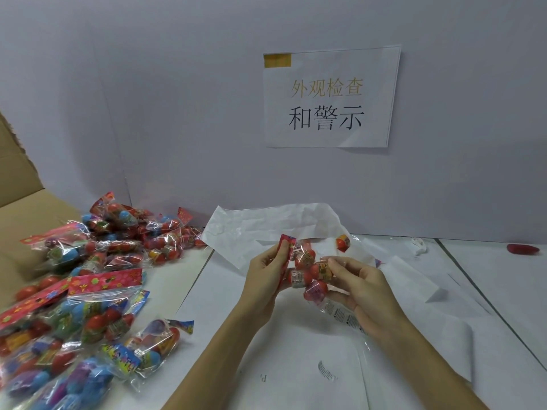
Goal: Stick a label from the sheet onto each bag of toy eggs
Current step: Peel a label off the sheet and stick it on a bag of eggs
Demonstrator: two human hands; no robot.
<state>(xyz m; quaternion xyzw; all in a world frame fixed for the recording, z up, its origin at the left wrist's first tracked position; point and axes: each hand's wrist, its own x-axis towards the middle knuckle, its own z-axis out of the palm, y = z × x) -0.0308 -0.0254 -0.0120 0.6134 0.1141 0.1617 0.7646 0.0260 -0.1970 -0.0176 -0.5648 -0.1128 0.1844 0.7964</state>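
I hold one clear bag of toy eggs (307, 272) up over the table between both hands. My left hand (265, 278) pinches its red header card at the top left. My right hand (359, 287) grips the bag's right side, fingers curled round the red eggs. A clear label sheet (344, 316) with small printed labels hangs below my right hand and reaches down toward the table. A pile of bagged toy eggs (97, 261) with red flowered headers covers the table's left side.
Crumpled white paper (266, 226) lies behind my hands, with a loose red egg (342, 242) on it. A cardboard box flap (17, 179) stands at far left. A paper sign (328, 96) hangs on the wall. A red object (522, 249) lies at far right.
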